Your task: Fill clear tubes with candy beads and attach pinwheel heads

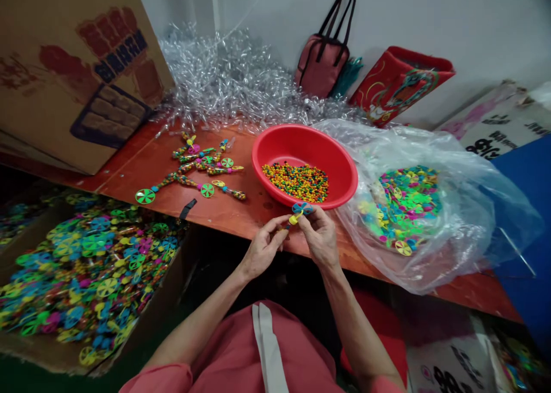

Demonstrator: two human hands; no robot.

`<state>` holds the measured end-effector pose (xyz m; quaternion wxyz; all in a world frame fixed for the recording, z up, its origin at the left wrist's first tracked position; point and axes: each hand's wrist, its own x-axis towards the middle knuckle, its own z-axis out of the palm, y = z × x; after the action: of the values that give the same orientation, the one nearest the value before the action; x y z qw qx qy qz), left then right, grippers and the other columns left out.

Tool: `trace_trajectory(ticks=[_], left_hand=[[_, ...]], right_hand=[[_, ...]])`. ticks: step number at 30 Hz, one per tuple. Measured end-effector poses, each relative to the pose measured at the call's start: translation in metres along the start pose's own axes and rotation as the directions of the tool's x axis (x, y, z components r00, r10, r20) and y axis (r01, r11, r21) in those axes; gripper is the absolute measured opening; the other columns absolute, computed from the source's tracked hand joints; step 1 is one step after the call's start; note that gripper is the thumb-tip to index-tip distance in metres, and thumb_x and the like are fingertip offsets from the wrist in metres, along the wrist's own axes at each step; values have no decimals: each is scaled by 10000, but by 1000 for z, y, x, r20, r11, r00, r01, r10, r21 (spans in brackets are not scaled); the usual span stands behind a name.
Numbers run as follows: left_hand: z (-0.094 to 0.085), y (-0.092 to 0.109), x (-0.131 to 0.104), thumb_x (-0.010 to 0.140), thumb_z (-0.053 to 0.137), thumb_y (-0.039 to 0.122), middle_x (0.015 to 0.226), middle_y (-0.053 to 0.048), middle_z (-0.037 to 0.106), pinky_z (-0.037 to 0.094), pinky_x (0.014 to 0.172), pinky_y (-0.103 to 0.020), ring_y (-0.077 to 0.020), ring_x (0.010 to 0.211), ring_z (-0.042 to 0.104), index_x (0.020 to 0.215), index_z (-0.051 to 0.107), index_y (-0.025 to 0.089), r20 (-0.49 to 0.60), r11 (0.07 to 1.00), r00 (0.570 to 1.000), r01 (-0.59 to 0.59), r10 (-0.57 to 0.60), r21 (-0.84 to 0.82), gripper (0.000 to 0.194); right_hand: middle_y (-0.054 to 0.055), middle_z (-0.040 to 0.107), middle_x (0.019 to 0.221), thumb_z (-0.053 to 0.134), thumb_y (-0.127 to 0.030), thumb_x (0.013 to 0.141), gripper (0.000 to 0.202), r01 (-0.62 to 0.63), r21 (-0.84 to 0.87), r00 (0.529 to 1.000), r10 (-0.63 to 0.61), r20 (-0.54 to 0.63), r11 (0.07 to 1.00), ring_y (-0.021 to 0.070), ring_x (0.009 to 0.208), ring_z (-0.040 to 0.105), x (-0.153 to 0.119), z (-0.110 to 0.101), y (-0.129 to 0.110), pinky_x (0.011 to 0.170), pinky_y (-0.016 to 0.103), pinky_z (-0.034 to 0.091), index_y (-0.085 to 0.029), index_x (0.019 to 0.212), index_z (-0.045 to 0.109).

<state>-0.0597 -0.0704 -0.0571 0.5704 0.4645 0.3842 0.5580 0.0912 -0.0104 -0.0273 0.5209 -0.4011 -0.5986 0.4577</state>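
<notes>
My left hand point(263, 246) pinches what looks like a small clear tube, mostly hidden behind the fingers. Fingers of my right hand point(321, 241) close on a yellow cap point(294, 219) with a blue fan wheel point(302, 208), which meets the tube's end. Both hands are just in front of a red basin point(353, 178) holding many small coloured balls point(297, 182). Left of the basin lie several filled tubes point(189, 181) with fan-wheel caps. To its right, a clear plastic bag point(465, 209) holds many loose coloured caps point(413, 201).
Clear empty tubes point(241, 77) are heaped along the wall. A big carton point(73, 66) stands at the left, and an open box point(146, 301) of finished tubes sits below the table point(232, 218). A pink bag point(322, 66) and red gift bag point(400, 86) stand behind.
</notes>
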Motion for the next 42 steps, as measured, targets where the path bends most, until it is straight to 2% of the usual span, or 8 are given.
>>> trace_trajectory(ticks=[5,11,19,27,30,33,39,42], left_hand=[[-3,1,-7,1016,685,487,941,-14,634,415,614,-237,-92,679,526,1398,689,219,-51,1000,999,19,-20,-7,467],[-10,13,-13,911,824,505,874,-29,708,362,510,-208,-90,574,590,1393,655,212,193,865,952,296,-236,-406,588],[-12,22,-16,885,869,465,831,-34,735,336,475,-196,-99,533,626,1340,683,228,408,759,867,466,-287,-455,546],[-11,18,-12,841,888,533,868,-39,698,400,616,-220,-78,643,567,1129,766,141,224,889,940,322,-258,-327,500],[-8,9,-7,871,861,504,926,-34,695,456,735,-247,-119,772,590,1127,770,161,26,979,994,109,-106,-171,438],[-6,2,-1,898,840,450,1066,-42,699,468,919,-273,-171,988,625,1121,746,189,-137,999,990,-45,44,-6,356],[-15,12,-4,977,672,635,931,-47,663,417,700,-255,-144,810,557,1054,718,141,164,978,979,143,-118,-153,502],[-20,15,-11,966,671,650,928,-57,668,452,767,-279,-155,824,564,968,735,133,141,985,983,130,-114,-110,520]], right_hand=[[48,790,1009,812,-474,880,291,-48,49,999,49,-15,998,215,950,733,-4,6,-3,858,348,605,-248,1030,709],[69,803,1151,816,-509,885,388,-197,96,970,179,167,976,225,977,739,-13,-9,-5,888,365,604,-248,1168,766],[112,789,1166,815,-700,826,490,-149,93,876,88,475,984,302,1131,702,2,-28,4,981,447,588,-235,977,846],[94,773,1205,812,-556,899,330,-65,88,925,27,379,994,241,1008,716,-2,-18,-2,885,390,617,-239,989,835],[87,781,1170,803,-541,914,309,-10,74,970,-8,243,997,243,1029,722,-8,-6,2,914,389,618,-240,986,819],[75,777,1177,767,-476,963,240,31,42,992,-36,117,999,233,1064,723,-13,5,8,962,381,607,-253,1043,804],[76,777,1171,743,-441,987,226,48,-3,976,-46,213,999,225,1016,729,-17,2,12,912,362,614,-251,1094,803],[74,764,1167,723,-424,1001,205,91,-72,969,-72,238,993,222,987,723,-21,3,16,887,364,608,-254,1090,793]])
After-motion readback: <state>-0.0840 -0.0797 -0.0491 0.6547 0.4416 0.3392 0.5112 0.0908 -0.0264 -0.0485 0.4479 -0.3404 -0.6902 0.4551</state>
